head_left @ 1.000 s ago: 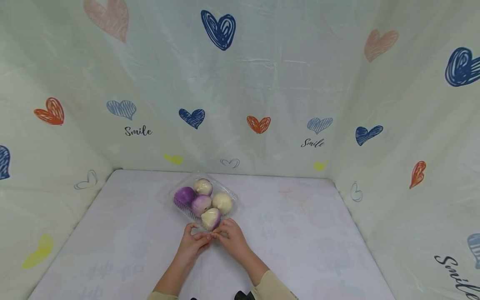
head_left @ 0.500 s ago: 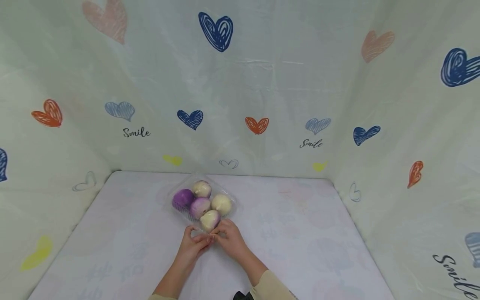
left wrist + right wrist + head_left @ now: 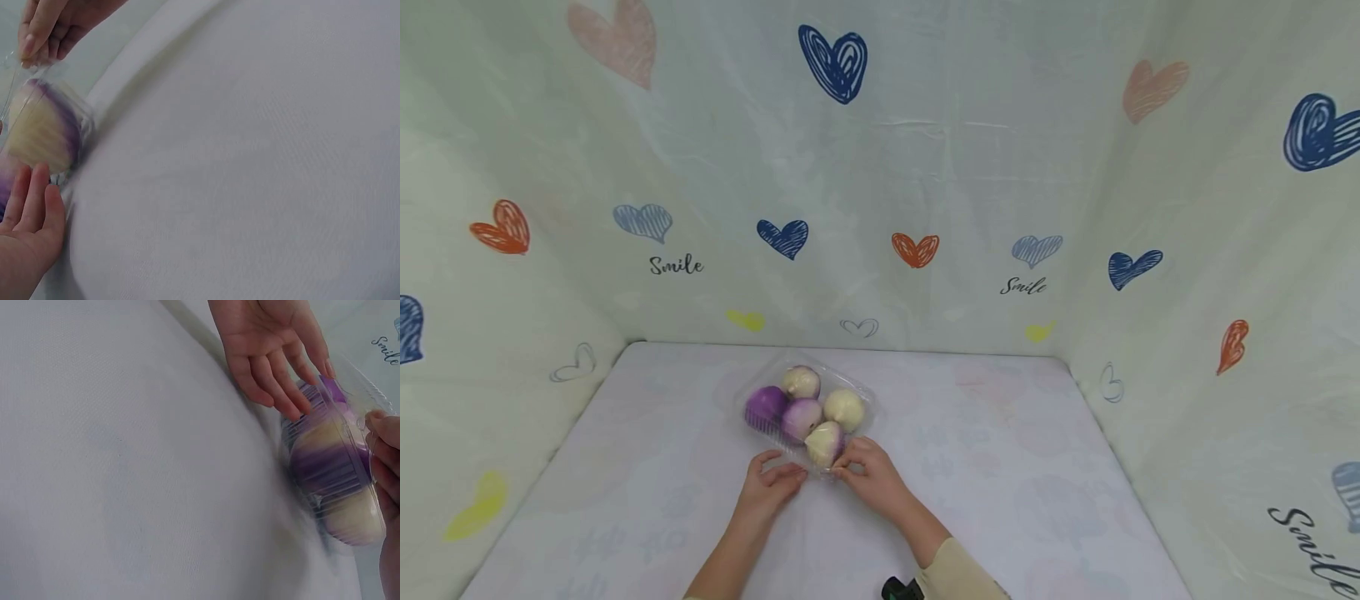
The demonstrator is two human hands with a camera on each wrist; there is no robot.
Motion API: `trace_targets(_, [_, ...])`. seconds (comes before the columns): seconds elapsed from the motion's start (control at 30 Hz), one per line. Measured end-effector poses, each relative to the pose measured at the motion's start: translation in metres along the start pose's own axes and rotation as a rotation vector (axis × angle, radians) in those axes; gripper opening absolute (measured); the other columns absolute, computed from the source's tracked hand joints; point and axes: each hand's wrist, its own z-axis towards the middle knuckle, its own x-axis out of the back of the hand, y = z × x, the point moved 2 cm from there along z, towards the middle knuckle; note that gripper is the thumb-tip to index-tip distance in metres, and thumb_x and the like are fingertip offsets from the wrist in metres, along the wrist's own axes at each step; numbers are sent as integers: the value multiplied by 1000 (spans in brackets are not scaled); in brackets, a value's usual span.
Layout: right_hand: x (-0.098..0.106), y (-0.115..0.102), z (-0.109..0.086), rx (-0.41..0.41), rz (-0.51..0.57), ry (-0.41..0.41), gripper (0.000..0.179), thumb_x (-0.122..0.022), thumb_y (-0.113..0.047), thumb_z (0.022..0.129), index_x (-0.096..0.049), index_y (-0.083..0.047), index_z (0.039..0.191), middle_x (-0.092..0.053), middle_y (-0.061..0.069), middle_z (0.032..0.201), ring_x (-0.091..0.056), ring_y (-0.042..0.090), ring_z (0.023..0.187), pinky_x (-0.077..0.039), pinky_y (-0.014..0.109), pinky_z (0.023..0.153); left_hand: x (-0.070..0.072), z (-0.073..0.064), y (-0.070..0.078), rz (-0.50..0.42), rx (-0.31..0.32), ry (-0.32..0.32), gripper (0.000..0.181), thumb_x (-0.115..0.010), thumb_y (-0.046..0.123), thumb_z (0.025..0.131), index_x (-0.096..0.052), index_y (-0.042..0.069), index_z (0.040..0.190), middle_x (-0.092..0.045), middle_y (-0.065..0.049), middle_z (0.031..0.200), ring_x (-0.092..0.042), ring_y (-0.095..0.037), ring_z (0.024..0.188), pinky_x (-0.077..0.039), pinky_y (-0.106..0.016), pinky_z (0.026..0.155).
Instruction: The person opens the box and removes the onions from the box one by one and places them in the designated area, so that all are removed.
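A clear plastic clamshell box (image 3: 861, 392) stands near the back of the table, with several onions or onion-like bulbs inside, purple and cream. The front bulb (image 3: 824, 444) is cream with a purple side. At the box's near corner my right hand (image 3: 876, 477) pinches the rim between thumb and fingers, plainest in the right wrist view. My left hand (image 3: 770, 487) rests its fairly straight fingers against the box's front-left side. In the left wrist view those fingertips (image 3: 39, 178) touch the ribbed wall.
White cloth covers the table (image 3: 1000, 467). A pale curtain (image 3: 880, 167) printed with hearts encloses its back and sides. A small black object (image 3: 901, 588) sits by the right sleeve at the bottom edge.
My hands have parted: the left has come away from the rim's corner and shifted left, while the right has moved slightly right, still pinching the rim. The box has turned a little.
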Motion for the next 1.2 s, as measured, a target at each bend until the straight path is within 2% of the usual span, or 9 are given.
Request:
trace_targets(0.2, [6, -2, -1, -46, 39, -49, 6, -75, -6, 83, -72, -8, 78, -58, -3, 78, -53, 9, 81, -48, 27, 76, 19, -2, 11, 73, -18, 66, 71, -65, -5, 87, -19, -2, 141, -58, -25, 121, -64, -5, 89, -50, -20, 80])
trace_targets(0.33, [14, -20, 0, -73, 70, -86, 4, -73, -2, 84, -71, -2, 81, -61, 3, 80, -56, 16, 83, -49, 34, 79, 32, 0, 15, 94, -2, 110, 77, -65, -5, 88, -15, 1, 145, -50, -27, 131, -60, 0, 90, -49, -18, 82])
trace_targets(0.47, [17, -23, -1, -83, 85, -109, 5, -73, -6, 85, -71, -1, 83, -61, 4, 81, -56, 15, 85, -50, 35, 80, 45, 1, 20, 103, 4, 137, 85, -66, -4, 88, -7, 3, 148, -40, -28, 140, -57, 3, 92, -48, -16, 83])
trace_targets(0.6, [15, -15, -4, -90, 82, -109, 4, -74, -7, 83, -71, -3, 83, -60, 2, 80, -55, 12, 84, -50, 36, 80, 57, 6, 27, 120, 23, 154, 94, -68, -1, 88, 2, 7, 150, -27, -26, 149, -51, -12, 113, -48, -16, 85])
trace_targets(0.7, [20, -26, -3, -72, 102, -111, 4, -73, 1, 81, -70, 0, 83, -61, 8, 80, -57, 22, 83, -50, 38, 79, 68, 8, 35, 160, 19, 139, 101, -69, 1, 88, 9, 10, 152, -18, -25, 154, -36, -31, 131, -47, -13, 84])
trace_targets(0.8, [29, -42, -1, -30, 131, -120, 4, -72, 5, 81, -69, 3, 83, -61, 14, 80, -57, 29, 83, -50, 37, 79, 77, 10, 40, 235, -7, 90, 102, -69, 3, 88, 9, 10, 152, -15, -25, 155, -26, -38, 138, -45, -10, 81])
trace_targets(0.93, [38, -58, 1, -3, 159, -135, 3, -70, 5, 82, -67, 4, 82, -60, 15, 80, -58, 29, 82, -50, 35, 78, 83, 14, 44, 326, -64, 17, 94, -70, 1, 87, -2, 4, 151, -21, -28, 152, -27, -44, 137, -43, -8, 80])
trace_targets(1.03, [42, -63, 2, 13, 172, -136, 3, -70, 6, 82, -67, 5, 82, -61, 16, 80, -59, 29, 83, -51, 33, 80, 85, 15, 46, 348, -99, -18, 88, -71, -4, 84, -10, 0, 147, -25, -31, 148, -27, -47, 136, -42, -9, 81])
trace_targets(1.2, [47, -68, 4, 0, 200, -141, 3, -69, 6, 83, -66, 5, 82, -61, 15, 81, -60, 26, 84, -50, 32, 85, 86, 13, 47, 395, -99, -55, 86, -74, -2, 82, -16, -4, 145, -24, -34, 149, -24, -49, 138, -39, -9, 84])
